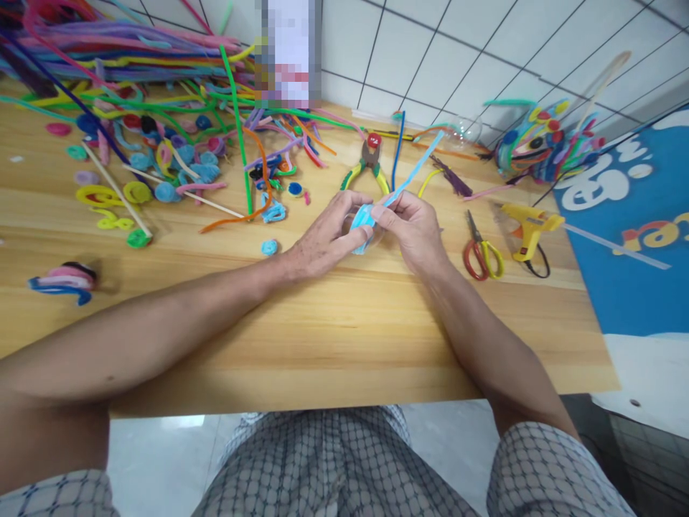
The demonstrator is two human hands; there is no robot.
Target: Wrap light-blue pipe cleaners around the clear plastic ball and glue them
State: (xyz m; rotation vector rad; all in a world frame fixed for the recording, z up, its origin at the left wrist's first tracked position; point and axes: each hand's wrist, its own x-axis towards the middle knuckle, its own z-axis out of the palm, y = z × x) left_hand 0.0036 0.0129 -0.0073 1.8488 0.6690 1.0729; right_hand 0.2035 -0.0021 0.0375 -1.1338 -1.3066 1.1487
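Observation:
My left hand [334,233] is closed around a clear rounded plastic piece [378,235], with light blue pipe cleaner [364,216] laid in rows across it. The left thumb presses on those rows. Between the thumb and fingers of my right hand [413,228] is a light blue pipe cleaner [417,169], whose free end points up and to the right. Both hands meet just above the table, and the fingers hide much of the clear piece. Right behind them lie pliers [371,164] with green and yellow handles.
Scissors [481,251] and a yellow glue gun [530,228] lie on the right. Loose pipe cleaners [134,57] pile up at the back left, with coiled pieces and sticks in front. A colourful pipe-cleaner figure [543,147] stands back right, near the tiled wall [409,50].

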